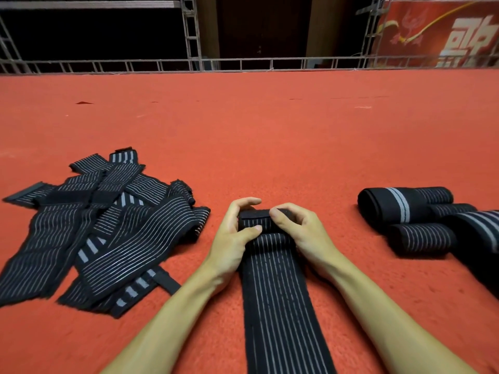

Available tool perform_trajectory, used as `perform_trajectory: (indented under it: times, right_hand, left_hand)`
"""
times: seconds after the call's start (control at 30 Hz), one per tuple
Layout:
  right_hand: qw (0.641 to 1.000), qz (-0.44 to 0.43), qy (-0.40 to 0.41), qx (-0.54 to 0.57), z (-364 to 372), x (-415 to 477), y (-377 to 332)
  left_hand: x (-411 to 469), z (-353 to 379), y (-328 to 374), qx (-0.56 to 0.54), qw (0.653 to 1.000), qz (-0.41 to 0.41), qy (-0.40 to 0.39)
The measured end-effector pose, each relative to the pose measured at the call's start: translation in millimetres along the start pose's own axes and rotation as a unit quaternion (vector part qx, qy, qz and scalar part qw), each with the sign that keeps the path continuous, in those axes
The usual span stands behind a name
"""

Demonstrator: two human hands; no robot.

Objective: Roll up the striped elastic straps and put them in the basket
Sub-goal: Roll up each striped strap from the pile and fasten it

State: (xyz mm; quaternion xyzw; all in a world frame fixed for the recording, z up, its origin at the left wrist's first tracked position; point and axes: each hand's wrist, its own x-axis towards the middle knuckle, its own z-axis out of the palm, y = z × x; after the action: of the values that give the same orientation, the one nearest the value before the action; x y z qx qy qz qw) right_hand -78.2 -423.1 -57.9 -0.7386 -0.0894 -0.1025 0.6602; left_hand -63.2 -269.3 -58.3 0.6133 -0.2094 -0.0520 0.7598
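- Striped strap (280, 300) lies flat on red carpet (270, 130), running from bottom edge up between both forearms.
- Its far end is a small roll (256, 221) between the hands.
- Left hand (232, 238) and right hand (299, 230) both curl round that roll, thumbs on top.
- Unrolled pile (102, 228) left; finished rolls (421, 220) right, apart from hands.

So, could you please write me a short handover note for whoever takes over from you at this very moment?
Hands: left hand and right hand both grip the started roll at the far end of the strap; the rest of it lies flat toward the person.
Things: unrolled pile on the red carpet, left; rolled straps on the right. Basket not in view.
Done: a few straps rolled.
Left: finish this roll, roll the pile, put everything in the basket.
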Motion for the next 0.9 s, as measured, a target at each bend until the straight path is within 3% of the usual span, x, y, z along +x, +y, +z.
perform_trajectory:
  times: [0.13,0.3,0.63,0.9]
  right_hand:
    - [1.000,-0.023,-0.017,0.006,-4.7,-0.5,-0.1]
    - [0.994,-0.036,-0.049,0.088,-7.3,-0.4,2.3]
    - [0.991,-0.021,-0.049,0.122,-8.6,-1.2,1.2]
    - [1.000,0.009,0.008,-0.008,0.5,-0.8,-0.4]
  left_hand:
    - [1.3,-0.8,-2.6,0.002,1.000,-0.024,-0.018]
    - [3.3,1.2,-6.6,-0.010,0.998,-0.061,-0.002]
    - [1.4,0.2,-6.6,0.052,0.998,-0.030,0.019]
    - [1.0,-0.4,-4.3,0.026,1.000,0.003,0.013]
